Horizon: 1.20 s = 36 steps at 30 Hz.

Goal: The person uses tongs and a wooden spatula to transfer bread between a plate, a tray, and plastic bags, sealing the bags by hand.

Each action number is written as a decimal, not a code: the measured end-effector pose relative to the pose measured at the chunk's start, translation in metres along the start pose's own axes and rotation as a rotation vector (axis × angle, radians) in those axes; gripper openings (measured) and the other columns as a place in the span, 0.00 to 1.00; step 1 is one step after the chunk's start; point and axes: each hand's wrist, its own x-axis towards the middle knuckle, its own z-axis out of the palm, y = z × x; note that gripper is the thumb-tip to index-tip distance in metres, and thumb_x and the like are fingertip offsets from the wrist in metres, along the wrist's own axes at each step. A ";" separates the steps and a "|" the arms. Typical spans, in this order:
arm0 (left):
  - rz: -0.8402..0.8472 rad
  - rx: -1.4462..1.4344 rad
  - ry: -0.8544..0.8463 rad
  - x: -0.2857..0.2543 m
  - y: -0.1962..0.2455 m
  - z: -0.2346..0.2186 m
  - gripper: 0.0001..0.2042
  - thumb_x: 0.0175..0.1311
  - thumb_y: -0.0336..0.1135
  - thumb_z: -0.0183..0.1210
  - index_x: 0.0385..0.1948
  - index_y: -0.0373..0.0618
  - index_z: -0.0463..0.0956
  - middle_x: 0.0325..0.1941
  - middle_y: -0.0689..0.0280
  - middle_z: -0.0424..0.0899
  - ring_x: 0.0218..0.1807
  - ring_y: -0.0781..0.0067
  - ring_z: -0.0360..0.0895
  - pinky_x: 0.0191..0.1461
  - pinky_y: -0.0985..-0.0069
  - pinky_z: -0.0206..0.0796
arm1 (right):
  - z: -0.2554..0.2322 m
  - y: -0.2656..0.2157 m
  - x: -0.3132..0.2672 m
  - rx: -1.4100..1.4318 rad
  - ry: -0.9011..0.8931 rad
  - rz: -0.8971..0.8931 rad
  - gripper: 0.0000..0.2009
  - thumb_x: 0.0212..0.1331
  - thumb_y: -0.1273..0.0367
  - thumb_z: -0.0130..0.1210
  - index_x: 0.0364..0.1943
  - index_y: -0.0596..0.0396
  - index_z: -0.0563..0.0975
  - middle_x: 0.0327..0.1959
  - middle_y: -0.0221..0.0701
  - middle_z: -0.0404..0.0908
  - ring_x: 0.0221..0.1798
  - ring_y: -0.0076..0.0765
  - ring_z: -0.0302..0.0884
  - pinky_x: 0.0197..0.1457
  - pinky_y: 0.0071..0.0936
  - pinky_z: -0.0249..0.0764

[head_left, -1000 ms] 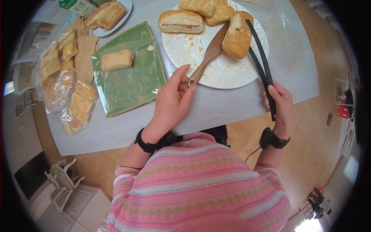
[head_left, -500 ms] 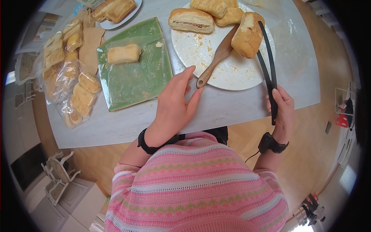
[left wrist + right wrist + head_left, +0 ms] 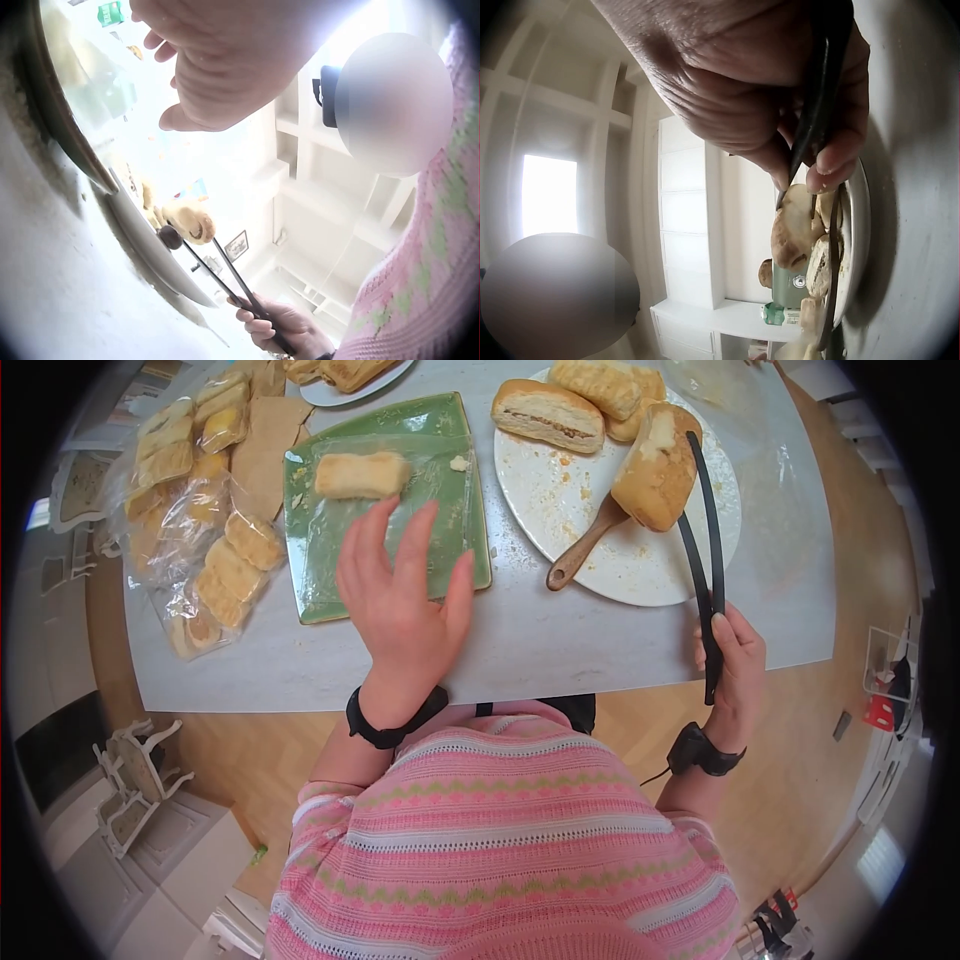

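Note:
My left hand (image 3: 402,600) reaches over the green plate (image 3: 474,510), fingers spread, fingertips right by a small pale bread roll (image 3: 360,475) on clear plastic film. It holds nothing. My right hand (image 3: 735,665) grips black tongs (image 3: 703,580) near their joined end. The tongs' arms reach a golden bread roll (image 3: 655,465) at the right of the white plate (image 3: 650,582), seen between them in the right wrist view. A wooden spatula (image 3: 578,558) lies with its handle over the plate's near rim, its blade hidden by that roll.
Several more rolls, including a split one with filling (image 3: 548,417), sit at the white plate's back. Left of the green plate are bagged breads (image 3: 205,500) and brown paper (image 3: 270,455). A small white plate (image 3: 350,392) with bread stands behind. The table's front edge runs before the person.
My left hand has left the spatula handle and moved left over the green plate, its fingers now spread. The right hand keeps its grip on the tongs, and the view has shifted.

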 end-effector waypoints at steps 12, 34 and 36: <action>-0.313 -0.070 -0.161 -0.007 -0.027 -0.007 0.24 0.56 0.24 0.62 0.59 0.42 0.74 0.38 0.61 0.78 0.34 0.67 0.76 0.38 0.72 0.70 | 0.062 -0.017 -0.017 -0.140 -0.147 0.028 0.17 0.66 0.71 0.59 0.57 0.63 0.80 0.30 0.26 0.82 0.23 0.17 0.74 0.25 0.15 0.66; -0.550 -0.886 -0.059 -0.005 -0.022 0.013 0.18 0.66 0.18 0.56 0.58 0.36 0.72 0.34 0.73 0.74 0.27 0.92 0.71 0.29 0.91 0.63 | 0.151 0.003 -0.029 -0.309 -0.144 -0.102 0.17 0.66 0.72 0.61 0.58 0.58 0.80 0.27 0.20 0.78 0.24 0.12 0.69 0.28 0.15 0.65; -0.555 -0.903 -0.056 -0.005 -0.023 0.014 0.17 0.67 0.18 0.56 0.58 0.36 0.72 0.34 0.72 0.74 0.29 0.91 0.73 0.30 0.90 0.65 | 0.150 0.003 -0.030 -0.323 -0.148 -0.119 0.17 0.65 0.72 0.61 0.58 0.58 0.80 0.27 0.20 0.78 0.24 0.12 0.69 0.28 0.15 0.65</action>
